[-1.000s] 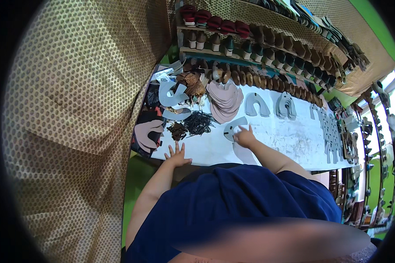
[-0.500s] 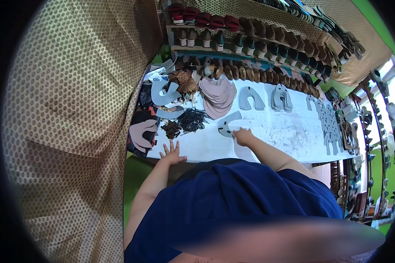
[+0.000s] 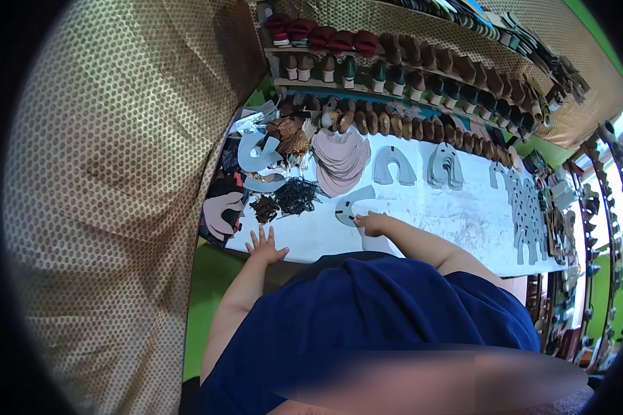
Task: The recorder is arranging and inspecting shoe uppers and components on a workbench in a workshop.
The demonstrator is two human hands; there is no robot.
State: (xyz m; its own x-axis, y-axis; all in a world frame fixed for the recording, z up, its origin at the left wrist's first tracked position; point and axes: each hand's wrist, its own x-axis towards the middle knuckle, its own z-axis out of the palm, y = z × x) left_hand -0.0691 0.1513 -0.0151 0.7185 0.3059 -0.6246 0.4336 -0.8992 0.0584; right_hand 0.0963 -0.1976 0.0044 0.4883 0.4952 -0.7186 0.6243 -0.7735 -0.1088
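My right hand (image 3: 372, 223) is at the near right edge of a grey curved shoe-upper piece (image 3: 344, 214). Its fingertips are drawn together on that edge, and anything between them is too small to make out. The piece lies flat and carries a few small dark strips. To its left, my left hand (image 3: 265, 247) rests open near the table's front edge, fingers spread and nothing in them. Just beyond those fingers sits a small pile of dark brown bits (image 3: 264, 208). A tangle of black strips (image 3: 298, 196) lies beside that pile.
On the white tabletop (image 3: 422, 221) are stacked pink pieces (image 3: 341, 160), grey arched pieces (image 3: 394, 166), another grey stack (image 3: 445, 167) and rows of grey pieces (image 3: 529, 214) at right. Shoe shelves (image 3: 394, 90) stand behind; a patterned curtain (image 3: 118, 173) hangs at left.
My right hand's fingers have drawn closer together at the grey piece's edge. The whole view has shifted slightly; my left hand stays spread near the front edge.
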